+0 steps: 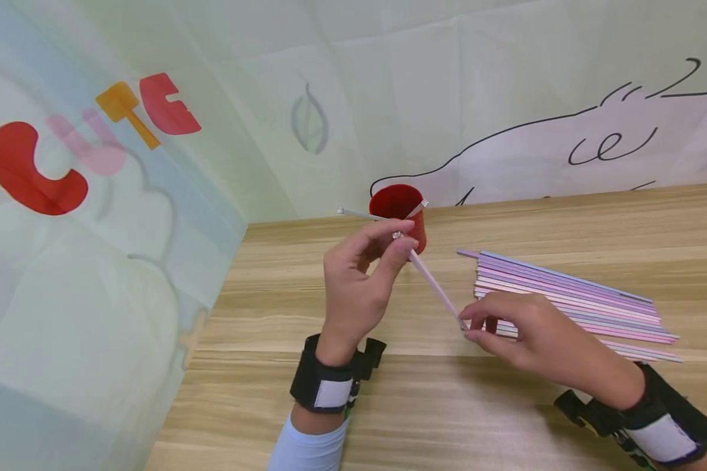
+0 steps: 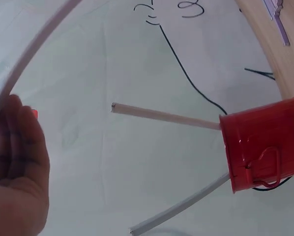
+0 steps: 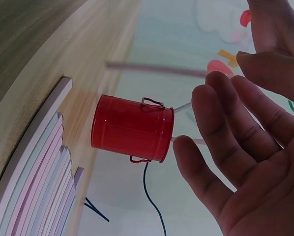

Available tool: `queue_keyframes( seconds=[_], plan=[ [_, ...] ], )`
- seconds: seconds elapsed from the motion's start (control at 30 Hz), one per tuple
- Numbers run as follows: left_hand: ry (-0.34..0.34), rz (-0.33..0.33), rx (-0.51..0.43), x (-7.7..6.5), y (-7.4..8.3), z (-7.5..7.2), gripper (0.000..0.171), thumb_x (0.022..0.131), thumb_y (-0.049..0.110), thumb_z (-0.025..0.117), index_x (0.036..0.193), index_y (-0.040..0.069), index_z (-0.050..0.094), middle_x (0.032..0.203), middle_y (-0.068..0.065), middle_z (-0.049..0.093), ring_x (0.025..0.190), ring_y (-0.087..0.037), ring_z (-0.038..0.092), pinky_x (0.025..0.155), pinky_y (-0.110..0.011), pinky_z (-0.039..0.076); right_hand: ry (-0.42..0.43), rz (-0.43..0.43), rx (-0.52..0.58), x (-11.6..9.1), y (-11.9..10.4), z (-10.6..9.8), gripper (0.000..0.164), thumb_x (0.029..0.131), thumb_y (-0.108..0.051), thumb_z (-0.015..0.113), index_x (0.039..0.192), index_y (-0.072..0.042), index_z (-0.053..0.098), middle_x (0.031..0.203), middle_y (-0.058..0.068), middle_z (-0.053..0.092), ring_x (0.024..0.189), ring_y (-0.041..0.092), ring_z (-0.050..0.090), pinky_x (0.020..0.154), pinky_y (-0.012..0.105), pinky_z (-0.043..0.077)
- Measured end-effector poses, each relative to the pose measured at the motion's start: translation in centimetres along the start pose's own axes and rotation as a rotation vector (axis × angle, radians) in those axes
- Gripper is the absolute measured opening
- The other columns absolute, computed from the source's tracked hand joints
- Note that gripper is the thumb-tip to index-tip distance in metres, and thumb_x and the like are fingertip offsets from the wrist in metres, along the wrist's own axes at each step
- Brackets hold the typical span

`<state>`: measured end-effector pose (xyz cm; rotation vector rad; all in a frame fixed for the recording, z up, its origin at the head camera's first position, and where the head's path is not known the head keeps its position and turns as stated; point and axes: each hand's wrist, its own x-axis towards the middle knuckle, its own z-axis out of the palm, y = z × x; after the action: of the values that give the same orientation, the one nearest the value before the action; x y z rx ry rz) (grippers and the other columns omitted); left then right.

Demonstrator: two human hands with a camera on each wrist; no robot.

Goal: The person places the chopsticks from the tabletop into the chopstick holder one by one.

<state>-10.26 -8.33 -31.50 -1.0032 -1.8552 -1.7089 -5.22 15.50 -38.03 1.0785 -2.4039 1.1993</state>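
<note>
My left hand (image 1: 359,278) pinches the upper end of a thin pale pink stick (image 1: 433,281) between thumb and fingertips; the stick slants down to the right. In the left wrist view this stick (image 2: 36,46) looks curved. My right hand (image 1: 533,330) overlaps its lower end in the head view. In the right wrist view my right thumb and fingers (image 3: 218,130) are apart, with nothing between them, and the stick's lower end (image 3: 115,65) sticks out beyond them. Behind my left hand a red pail (image 1: 415,232) stands upright with pale sticks (image 2: 161,115) leaning out of it.
Pink, lilac and blue sticks (image 1: 571,297) lie side by side on the wooden table (image 1: 259,314), right of the pail. A printed cloth wall (image 1: 230,150) rises at the back and left. The pail has small wire handles (image 3: 152,103).
</note>
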Motion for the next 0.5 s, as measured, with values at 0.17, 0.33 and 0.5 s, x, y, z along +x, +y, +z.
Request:
queue_keyframes(
  seconds=[0.17, 0.33, 0.5],
  plan=[
    [0.132, 0.07, 0.07, 0.2, 0.2, -0.7, 0.042, 0.098, 0.028, 0.068, 0.112, -0.011, 0.067, 0.094, -0.019, 0.072, 0.078, -0.025, 0.069, 0.076, -0.04, 0.06, -0.01, -0.015, -0.057, -0.1, 0.4, 0.2, 0.027, 0.082, -0.006, 0.082, 0.105, -0.017, 0.073, 0.091, -0.017, 0.067, 0.077, 0.0, 0.061, 0.067, 0.011, 0.047],
    [0.243, 0.151, 0.145, 0.4, 0.4, -1.2, 0.041, 0.098, 0.027, 0.069, 0.108, -0.012, 0.067, 0.094, -0.02, 0.071, 0.08, -0.028, 0.067, 0.077, -0.038, 0.06, -0.028, -0.02, -0.123, -0.2, 0.6, 0.4, 0.02, 0.085, -0.012, 0.081, 0.102, -0.017, 0.073, 0.091, -0.015, 0.068, 0.076, 0.0, 0.061, 0.067, 0.012, 0.048],
    [0.335, 0.205, 0.198, 0.7, 0.6, -1.5, 0.038, 0.098, 0.025, 0.069, 0.105, -0.013, 0.066, 0.091, -0.021, 0.07, 0.077, -0.023, 0.065, 0.074, -0.032, 0.058, -0.049, -0.004, -0.15, -0.3, 0.7, 0.5, 0.019, 0.084, -0.013, 0.081, 0.101, -0.018, 0.073, 0.091, -0.016, 0.067, 0.077, -0.002, 0.059, 0.065, 0.02, 0.052]
  ],
)
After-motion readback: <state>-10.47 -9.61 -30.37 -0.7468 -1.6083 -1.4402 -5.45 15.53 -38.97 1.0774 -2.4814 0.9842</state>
